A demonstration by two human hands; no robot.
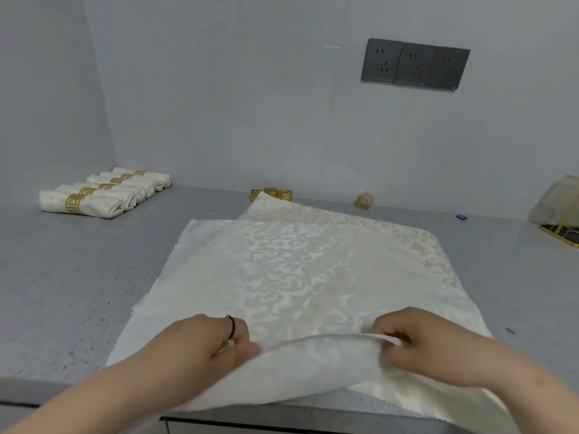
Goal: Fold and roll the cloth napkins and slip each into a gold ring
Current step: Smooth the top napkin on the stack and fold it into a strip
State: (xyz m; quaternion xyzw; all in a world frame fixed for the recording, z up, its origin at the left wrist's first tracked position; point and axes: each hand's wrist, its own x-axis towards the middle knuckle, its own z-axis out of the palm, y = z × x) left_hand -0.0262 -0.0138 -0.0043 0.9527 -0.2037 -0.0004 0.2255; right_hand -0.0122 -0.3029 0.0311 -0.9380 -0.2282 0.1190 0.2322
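Cream damask cloth napkin [313, 270] spread flat on grey bench [78, 277] atop other napkins, near edge lifted into a fold. Five rolled cream napkins in gold rings [103, 195] lined up far left. Three loose gold rings [272, 194] behind the spread napkin.

**Materials and Surface Finish**

The cream damask cloth napkin [313, 270] is woven fabric with a glossy scroll pattern on a matt ground; its near edge is pinked. A plainer white cloth sheet [175, 274] beneath it looks matt. The grey speckled countertop [78, 277] is smooth with a dull sheen. The gold fretwork napkin rings [272, 194] are shiny metal. The rolled cream napkins [103, 192] show a soft satin lustre. The dark grey wall sockets [415, 64] look like semi-matt plastic on glossy pale wall panels [219, 89]
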